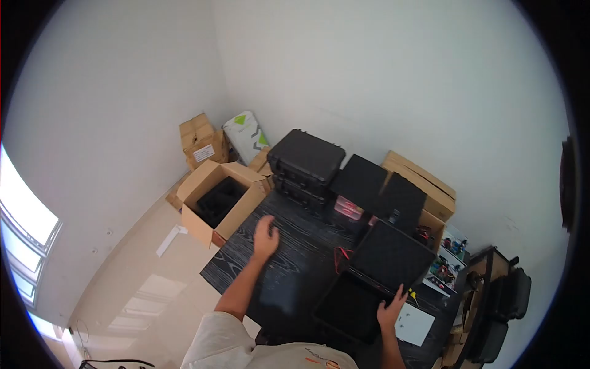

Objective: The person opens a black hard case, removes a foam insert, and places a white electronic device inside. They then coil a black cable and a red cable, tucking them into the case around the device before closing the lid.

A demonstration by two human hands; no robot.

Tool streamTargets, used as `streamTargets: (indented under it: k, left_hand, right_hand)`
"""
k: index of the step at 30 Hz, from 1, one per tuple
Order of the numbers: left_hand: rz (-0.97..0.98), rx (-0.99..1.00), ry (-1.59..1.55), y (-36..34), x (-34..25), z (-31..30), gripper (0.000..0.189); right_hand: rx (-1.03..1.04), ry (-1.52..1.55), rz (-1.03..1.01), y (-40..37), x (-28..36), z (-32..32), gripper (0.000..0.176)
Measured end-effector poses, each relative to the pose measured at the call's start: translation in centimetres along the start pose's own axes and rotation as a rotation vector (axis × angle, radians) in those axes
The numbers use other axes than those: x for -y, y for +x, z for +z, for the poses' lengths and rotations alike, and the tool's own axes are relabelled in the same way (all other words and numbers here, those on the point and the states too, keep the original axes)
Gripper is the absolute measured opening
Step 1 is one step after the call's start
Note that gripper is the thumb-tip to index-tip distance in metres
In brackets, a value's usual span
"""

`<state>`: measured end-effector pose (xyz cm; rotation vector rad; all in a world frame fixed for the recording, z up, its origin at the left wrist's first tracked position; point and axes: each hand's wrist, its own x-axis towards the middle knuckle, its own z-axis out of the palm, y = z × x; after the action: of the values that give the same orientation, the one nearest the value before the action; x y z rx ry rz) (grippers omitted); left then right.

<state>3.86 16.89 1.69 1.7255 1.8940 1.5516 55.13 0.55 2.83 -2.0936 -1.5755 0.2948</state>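
Note:
An open black hard case (345,305) lies on the dark wood-grain table (279,261), its foam-lined lid (393,255) tipped back. Its base looks dark inside, with no contents that I can make out. My right hand (389,312) grips the case's right edge near the hinge, thumb toward the inside and fingers along the rim. Over the left part of the table, my left hand (266,240) is held with loosely bent fingers and nothing in it. A red cable (340,257) lies just left of the lid.
Closed black cases (307,157) are stacked at the table's back. Black foam sheets (362,181) stand beside them, above a pink package (348,208). An open carton (200,224) holding black foam adjoins the left edge. White paper (415,324) and yellow-handled tool (412,295) lie right.

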Motion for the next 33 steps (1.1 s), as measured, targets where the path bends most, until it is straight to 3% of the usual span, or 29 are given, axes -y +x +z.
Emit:
streamTargets:
  k: [3, 8, 9, 13, 18, 21, 22, 26, 33]
  left_hand:
    - [-0.086, -0.211, 0.211, 4.1, 10.3, -5.8, 0.044]
    - [-0.636, -0.137, 0.338, 8.1, 25.2, -11.2, 0.050]
    - [-0.732, -0.095, 0.335, 8.8, 27.4, -11.8, 0.052]
    - [-0.932, -0.013, 0.214, 11.2, 32.0, -13.2, 0.055]
    - [-0.959, 0.067, 0.468, 11.9, 35.4, -11.8, 0.064]
    - [-1.044, 0.132, 0.409, 11.7, 37.4, -12.0, 0.065]
    - [-1.021, 0.198, 0.436, 11.8, 38.4, -12.3, 0.066]
    - [-0.850, -0.056, 0.488, 12.9, 37.6, -12.5, 0.068]
    - [-0.350, -0.454, 0.497, 15.8, 29.2, -18.1, 0.057]
  right_hand:
    - [-0.001, -0.049, 0.030, 0.0, 1.4, 0.1, 0.104]
    - [-0.062, -0.079, 0.037, 0.1, 0.4, 1.5, 0.103]
    - [-0.039, -0.102, 0.121, 0.1, 0.8, 1.6, 0.105]
    - [-0.029, -0.180, 0.130, 0.1, 2.0, 1.6, 0.108]
    - [-0.037, -0.210, 0.155, 0.2, 2.6, 1.9, 0.109]
    - [-0.032, -0.216, 0.147, 0.2, 2.6, 2.1, 0.110]
    - [-0.031, -0.207, 0.147, 0.2, 2.7, 2.0, 0.111]
    - [-0.036, -0.226, 0.153, 0.1, 2.7, 2.2, 0.111]
    - [-0.014, -0.235, 0.161, 0.2, 1.8, 1.9, 0.110]
